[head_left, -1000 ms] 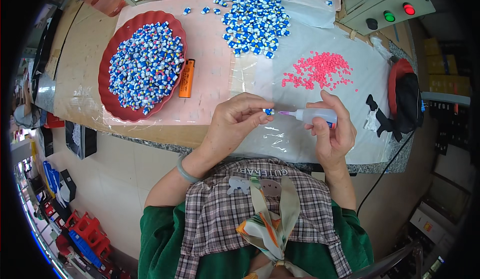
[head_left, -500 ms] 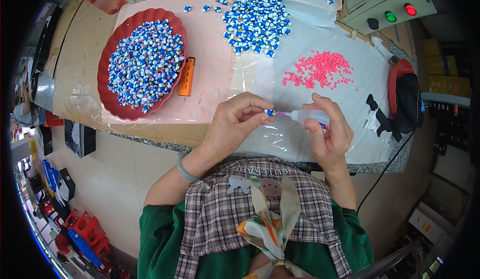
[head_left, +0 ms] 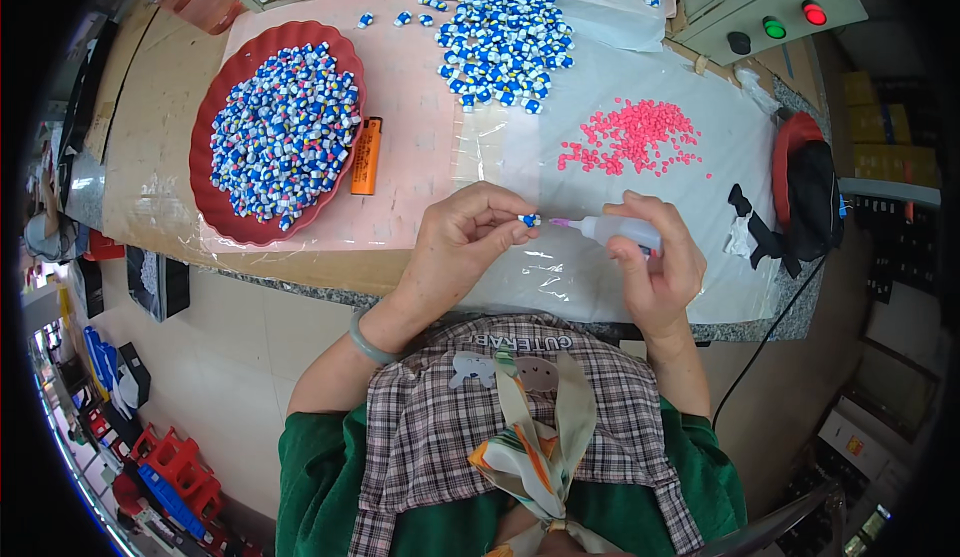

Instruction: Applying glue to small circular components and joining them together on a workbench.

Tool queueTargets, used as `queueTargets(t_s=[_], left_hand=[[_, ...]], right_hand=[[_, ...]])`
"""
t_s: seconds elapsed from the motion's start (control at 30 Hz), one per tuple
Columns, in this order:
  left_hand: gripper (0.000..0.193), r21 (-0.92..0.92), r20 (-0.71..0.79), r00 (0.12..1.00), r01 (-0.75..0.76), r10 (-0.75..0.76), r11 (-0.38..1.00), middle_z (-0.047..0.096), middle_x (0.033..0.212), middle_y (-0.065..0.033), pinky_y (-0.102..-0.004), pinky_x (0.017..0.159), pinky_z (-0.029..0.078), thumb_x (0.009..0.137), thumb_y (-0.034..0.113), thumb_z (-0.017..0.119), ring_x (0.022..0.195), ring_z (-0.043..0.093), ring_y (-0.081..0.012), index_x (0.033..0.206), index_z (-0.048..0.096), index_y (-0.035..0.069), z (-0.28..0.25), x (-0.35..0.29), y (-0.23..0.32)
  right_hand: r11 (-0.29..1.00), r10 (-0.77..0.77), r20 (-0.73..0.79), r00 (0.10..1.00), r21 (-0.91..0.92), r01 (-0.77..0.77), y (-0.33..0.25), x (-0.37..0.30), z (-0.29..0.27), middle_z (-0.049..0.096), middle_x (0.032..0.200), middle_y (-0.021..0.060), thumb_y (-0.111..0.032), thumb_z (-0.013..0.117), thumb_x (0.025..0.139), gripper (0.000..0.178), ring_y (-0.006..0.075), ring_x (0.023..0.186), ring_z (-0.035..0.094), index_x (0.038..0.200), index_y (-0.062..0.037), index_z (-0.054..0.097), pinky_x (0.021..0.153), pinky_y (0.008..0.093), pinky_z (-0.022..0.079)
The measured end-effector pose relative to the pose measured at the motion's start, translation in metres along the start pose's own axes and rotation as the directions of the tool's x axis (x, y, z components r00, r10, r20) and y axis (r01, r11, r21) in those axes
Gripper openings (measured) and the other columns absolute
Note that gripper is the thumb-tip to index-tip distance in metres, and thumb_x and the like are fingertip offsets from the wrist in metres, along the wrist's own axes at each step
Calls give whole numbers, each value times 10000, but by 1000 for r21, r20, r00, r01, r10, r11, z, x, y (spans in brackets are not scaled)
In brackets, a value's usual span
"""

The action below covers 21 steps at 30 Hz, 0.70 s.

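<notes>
worktable (head_left: 150,147) bears a pink sheet (head_left: 415,127) at left and a whitish plastic sheet (head_left: 720,287) at right, with a tiled floor (head_left: 240,347) on the near side. small blue-and-white piece (head_left: 529,221) is above the near part of the table, between the two hands, pinched in the thumb and fingertips of the left hand (head_left: 460,242). right hand (head_left: 665,267) grasps a translucent squeeze bottle (head_left: 622,230) between thumb and bent fingers; whether the bottle is being squeezed cannot be told. its pink nozzle (head_left: 560,222) points left at the piece, close by, with a narrow gap between them. beyond the right hand, small pink bits (head_left: 640,132) lie scattered on the plastic. farther off, left of these, is a loose pile of similar blue-and-white pieces (head_left: 505,42). at left stands a red scalloped dish (head_left: 202,172), heaped with pieces, some showing pink; an orange bar-shaped object (head_left: 366,157) lies just right of it. at far right is a pale control box (head_left: 720,17) with green and red lamps lit
</notes>
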<state>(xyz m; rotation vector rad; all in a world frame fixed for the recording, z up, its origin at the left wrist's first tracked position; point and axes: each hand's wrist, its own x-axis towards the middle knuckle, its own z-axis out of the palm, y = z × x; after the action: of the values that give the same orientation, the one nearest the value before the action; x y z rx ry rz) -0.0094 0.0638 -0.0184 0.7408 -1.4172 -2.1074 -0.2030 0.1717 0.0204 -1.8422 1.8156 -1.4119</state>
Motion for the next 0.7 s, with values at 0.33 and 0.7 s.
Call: queueTargets(t_s=[0.33, 0.7], left_hand=[[134, -10, -55, 998, 12, -12, 1000, 649, 983, -74, -246, 829, 543, 893, -45, 614, 948, 665, -149, 1025, 596, -30, -1, -1, -1], [138, 11, -24, 999, 45, -45, 999, 625, 1022, -87, -268, 820, 547, 909, -30, 597, 959, 662, -176, 1047, 594, -38, -2, -2, -3]], right_hand=[[518, 637, 53, 769, 709, -479, 48, -3, -17, 597, 971, 75, 2, 683, 819, 342, 161, 776, 638, 1119, -12, 519, 652, 257, 500], [895, 419, -47, 907, -144, -422, 61, 5, -1, 620, 848, 37, -6, 727, 768, 208, 164, 752, 627, 959, -25, 648, 662, 279, 484]])
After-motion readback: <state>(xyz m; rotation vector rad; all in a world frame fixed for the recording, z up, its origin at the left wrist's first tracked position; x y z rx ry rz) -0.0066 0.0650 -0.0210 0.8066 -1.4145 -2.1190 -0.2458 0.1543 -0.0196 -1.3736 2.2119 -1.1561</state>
